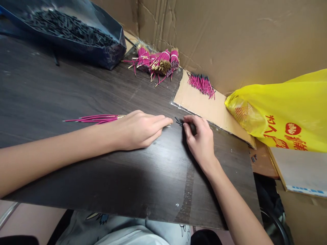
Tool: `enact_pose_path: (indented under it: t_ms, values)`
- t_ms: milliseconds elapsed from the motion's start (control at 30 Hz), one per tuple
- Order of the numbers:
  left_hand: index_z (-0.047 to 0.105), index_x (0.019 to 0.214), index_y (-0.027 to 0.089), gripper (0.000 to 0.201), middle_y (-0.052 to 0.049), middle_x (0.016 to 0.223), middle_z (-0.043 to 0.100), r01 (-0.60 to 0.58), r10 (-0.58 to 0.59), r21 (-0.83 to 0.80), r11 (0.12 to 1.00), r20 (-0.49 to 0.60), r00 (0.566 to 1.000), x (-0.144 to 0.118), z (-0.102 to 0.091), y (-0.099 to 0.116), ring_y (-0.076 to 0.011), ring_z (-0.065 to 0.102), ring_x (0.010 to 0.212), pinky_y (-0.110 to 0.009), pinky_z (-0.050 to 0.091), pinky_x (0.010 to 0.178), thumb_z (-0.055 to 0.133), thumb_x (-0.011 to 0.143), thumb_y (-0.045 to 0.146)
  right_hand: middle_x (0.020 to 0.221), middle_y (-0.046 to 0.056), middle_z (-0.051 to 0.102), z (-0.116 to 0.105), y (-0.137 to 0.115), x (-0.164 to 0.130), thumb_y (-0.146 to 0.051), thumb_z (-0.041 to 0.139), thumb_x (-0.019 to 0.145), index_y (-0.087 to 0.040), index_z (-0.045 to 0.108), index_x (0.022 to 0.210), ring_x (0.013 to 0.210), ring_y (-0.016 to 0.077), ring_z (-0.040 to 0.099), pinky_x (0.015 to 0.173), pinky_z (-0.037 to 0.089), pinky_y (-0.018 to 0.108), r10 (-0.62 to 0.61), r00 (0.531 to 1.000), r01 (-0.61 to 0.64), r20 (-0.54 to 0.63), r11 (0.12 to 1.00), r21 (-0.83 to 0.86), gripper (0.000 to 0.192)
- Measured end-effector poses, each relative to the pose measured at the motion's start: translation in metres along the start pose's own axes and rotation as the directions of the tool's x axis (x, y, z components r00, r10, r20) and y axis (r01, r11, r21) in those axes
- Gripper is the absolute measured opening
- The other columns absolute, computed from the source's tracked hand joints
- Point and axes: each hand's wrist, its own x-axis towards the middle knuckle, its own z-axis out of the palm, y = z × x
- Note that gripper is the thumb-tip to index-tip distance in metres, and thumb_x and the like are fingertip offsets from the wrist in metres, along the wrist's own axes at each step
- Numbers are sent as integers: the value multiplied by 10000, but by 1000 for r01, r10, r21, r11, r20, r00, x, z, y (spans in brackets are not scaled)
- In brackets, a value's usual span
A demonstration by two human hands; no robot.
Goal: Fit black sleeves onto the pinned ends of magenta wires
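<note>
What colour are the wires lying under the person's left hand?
Pink wires, gold-tipped, under the left hand; seen in the head view.

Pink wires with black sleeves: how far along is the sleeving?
Done: a small pile of sleeved wires on the cardboard. In hand: the left hand rests on loose pink wires; the right hand pinches black sleeves. Left: tied wire bundles and a full sleeve bag.

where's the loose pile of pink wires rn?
In the head view, the loose pink wires lie upper right of centre on the cardboard flap, against the cardboard wall, between the bundled pink wires and the yellow bag.
</note>
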Motion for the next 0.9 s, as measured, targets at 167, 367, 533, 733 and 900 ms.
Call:
enact_pose_path:
  t_ms: [167,367,533,733,900]
  values:
    - [573,1450,238,448,-20,1259,776,28,-27,-42,999,31,999,0,5,-3,-162,766,973,-288,497,763,319,1082,264,1118,51,765,-2,3,0,-151,575,1027,-210,690,1116,1061,236,668,961,548,423,9,1000,-9,-6,1000,-6,157]
    - [603,1387,242,418,-13,1174,784,-1,0,-36,999,-6,1000,-1,8,-5,-165,746,882,-299,445,696,324,1076,263,1117,57,760,-3,5,1,-144,598,1012,-209,685,1101,1083,248,660,980,536,432,-4,1000,5,29,1000,-18,141]
    - [622,1350,241,402,-14,1144,785,4,-3,-29,1000,26,1000,-1,7,-3,-161,739,864,-302,428,675,334,1071,268,1096,57,759,-5,4,2,-142,622,1011,-215,685,1101,1063,251,662,964,535,433,-21,997,22,69,1000,-22,132]
    - [607,1412,257,429,-22,1165,770,6,-5,-16,1000,44,999,0,7,-1,-159,727,881,-296,443,682,352,1068,276,1071,57,758,-4,2,3,-108,554,1037,-210,683,1091,1007,239,668,911,544,414,-77,994,79,80,997,-18,173]
    - [645,1387,235,419,-38,1157,747,-15,15,-7,1000,52,999,2,-2,1,-153,706,833,-292,438,660,376,1069,278,1070,64,744,-3,0,3,-118,535,1058,-188,680,1117,1001,237,648,905,536,406,-108,989,112,96,993,-31,171]
